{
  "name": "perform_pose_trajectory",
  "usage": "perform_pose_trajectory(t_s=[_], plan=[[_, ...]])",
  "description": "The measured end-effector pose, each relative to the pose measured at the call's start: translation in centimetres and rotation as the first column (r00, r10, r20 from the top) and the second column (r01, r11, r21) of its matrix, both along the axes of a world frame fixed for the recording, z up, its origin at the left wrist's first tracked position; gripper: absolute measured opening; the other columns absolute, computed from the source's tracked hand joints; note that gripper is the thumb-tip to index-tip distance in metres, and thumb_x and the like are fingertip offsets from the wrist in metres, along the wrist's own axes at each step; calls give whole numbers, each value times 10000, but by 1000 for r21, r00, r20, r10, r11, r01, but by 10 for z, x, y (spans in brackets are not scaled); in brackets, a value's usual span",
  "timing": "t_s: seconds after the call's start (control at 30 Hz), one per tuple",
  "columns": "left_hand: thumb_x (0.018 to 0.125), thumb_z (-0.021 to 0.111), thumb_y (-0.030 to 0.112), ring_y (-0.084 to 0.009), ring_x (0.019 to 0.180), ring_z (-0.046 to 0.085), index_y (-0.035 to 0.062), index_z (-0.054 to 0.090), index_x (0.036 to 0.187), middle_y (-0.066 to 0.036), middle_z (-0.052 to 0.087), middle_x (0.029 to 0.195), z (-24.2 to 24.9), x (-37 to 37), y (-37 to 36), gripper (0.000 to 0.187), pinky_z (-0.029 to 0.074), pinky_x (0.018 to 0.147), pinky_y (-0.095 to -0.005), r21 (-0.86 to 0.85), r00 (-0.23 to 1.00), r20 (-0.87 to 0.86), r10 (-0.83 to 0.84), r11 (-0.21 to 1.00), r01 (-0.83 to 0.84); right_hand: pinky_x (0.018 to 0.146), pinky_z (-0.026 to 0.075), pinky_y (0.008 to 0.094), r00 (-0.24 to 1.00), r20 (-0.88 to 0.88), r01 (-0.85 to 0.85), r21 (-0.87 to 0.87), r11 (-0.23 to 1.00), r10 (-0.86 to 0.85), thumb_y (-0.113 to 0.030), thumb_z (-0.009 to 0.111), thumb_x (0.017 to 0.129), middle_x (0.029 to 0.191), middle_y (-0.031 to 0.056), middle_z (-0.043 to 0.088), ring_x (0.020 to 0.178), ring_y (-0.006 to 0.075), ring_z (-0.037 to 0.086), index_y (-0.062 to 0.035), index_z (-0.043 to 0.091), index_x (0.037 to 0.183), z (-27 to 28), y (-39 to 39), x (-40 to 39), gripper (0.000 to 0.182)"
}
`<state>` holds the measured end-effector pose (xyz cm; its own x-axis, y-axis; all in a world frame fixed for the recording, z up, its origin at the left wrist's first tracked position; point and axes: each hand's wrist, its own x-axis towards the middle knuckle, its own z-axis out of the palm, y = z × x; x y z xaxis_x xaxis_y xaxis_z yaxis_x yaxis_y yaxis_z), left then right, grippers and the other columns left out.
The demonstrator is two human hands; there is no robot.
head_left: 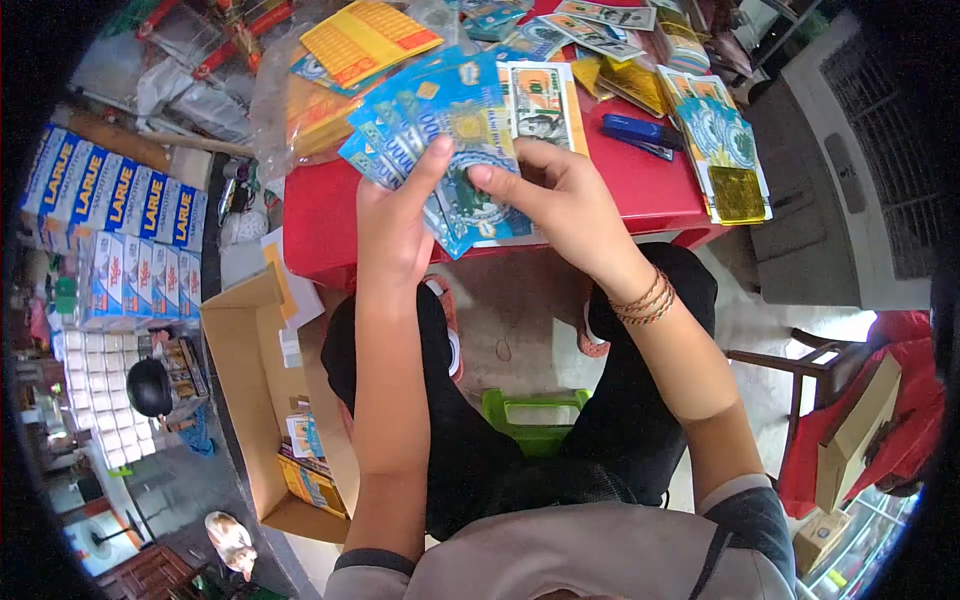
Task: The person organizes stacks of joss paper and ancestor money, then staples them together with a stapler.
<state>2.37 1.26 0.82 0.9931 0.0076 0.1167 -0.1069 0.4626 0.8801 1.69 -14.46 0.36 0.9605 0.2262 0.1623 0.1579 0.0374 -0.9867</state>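
A fan of blue printed paper banknotes (470,110) is spread between my two hands above the near edge of the red table (320,225). My left hand (395,230) grips the fan from below on its left side, thumb laid over the notes. From the right, my right hand (565,195) pinches the lower part of the fan, its thumb pressed on the top note. Behind the fan lies a stack of dollar-style notes (545,95). Yellow and red printed paper (370,40) rests at the upper left, on plastic-wrapped packs (315,115). The fingers beneath the fan are hidden.
A blue stapler-like object (640,132) and a bundle of mixed notes with a gold sheet (738,195) lie on the table's right. An open cardboard box (235,330) stands left of my legs. Beer cartons (120,190) are stacked farther left, and a cat (230,540) is on the floor.
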Motion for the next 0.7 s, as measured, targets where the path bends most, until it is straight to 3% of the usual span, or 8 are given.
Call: perform_pose_trajectory(t_s=[0.07, 0.17, 0.2, 0.3, 0.43, 0.53, 0.7], plan=[[895, 638, 93, -168, 973, 635, -9, 555, 1182, -92, 641, 1111, 3, -1, -1, 316, 501, 864, -328, -5, 1000, -2, 27, 1000, -27, 580, 402, 225, 1000, -6, 27, 41, 999, -26, -254, 689, 885, 730, -16, 597, 661, 32, 465, 24, 673, 934, 1, 3, -1, 283], [901, 651, 129, -169, 972, 636, -17, 568, 1167, -89, 643, 1107, 11, -2, 4, 314, 509, 854, -331, -223, 993, -104, -56, 974, 31, 631, 443, 222, 997, -76, -1, 68, 998, 6, -254, 671, 901, 795, -12, 639, 713, 32, 511, 29, 680, 965, 4, 4, 0, 290], [901, 651, 129, -169, 972, 636, -17, 568, 1167, -89, 643, 1107, 10, -1, 5, 314, 509, 854, -331, -225, 994, -103, -49, 974, 24, 642, 456, 221, 995, -102, 13, 116, 993, -1, -258, 667, 905, 813, -14, 649, 727, 32, 525, 30, 682, 951, 6, 5, -1, 293], [922, 627, 176, -159, 990, 627, -15, 558, 1193, -87, 639, 1117, 5, 1, 2, 339, 490, 886, -333, -22, 998, -51, 38, 999, -39, 660, 493, 220, 991, -135, 2, 136, 991, 16, -178, 654, 911, 887, 34, 685, 762, 49, 590, 43, 619, 1057, 2, 5, 1, 267], [931, 606, 191, -170, 1007, 623, 0, 562, 1198, -83, 636, 1129, 4, 1, 4, 330, 478, 908, -339, -213, 996, -73, -53, 976, 36, 684, 514, 226, 992, -128, 15, 217, 976, 13, -87, 640, 907, 949, 92, 699, 798, 79, 637, 42, 537, 1149, 3, 5, 3, 293], [928, 587, 157, -183, 1077, 593, -1, 532, 1231, -90, 614, 1173, 5, 2, 6, 347, 447, 957, -356, -303, 984, -107, -146, 947, 108, 698, 515, 231, 994, -111, 47, 214, 976, -23, -88, 636, 910, 963, 89, 699, 818, 78, 637, 39, 552, 1126, 5, 3, 4, 264], [921, 548, 94, -190, 1174, 532, -13, 479, 1269, -103, 571, 1247, -1, 6, 10, 370, 398, 1015, -364, -215, 983, -93, -159, 967, 136, 720, 507, 227, 991, -115, 93, 237, 967, -67, -97, 629, 917, 970, 87, 697, 831, 71, 631, 43, 560, 1139, 3, -3, 8, 271]])
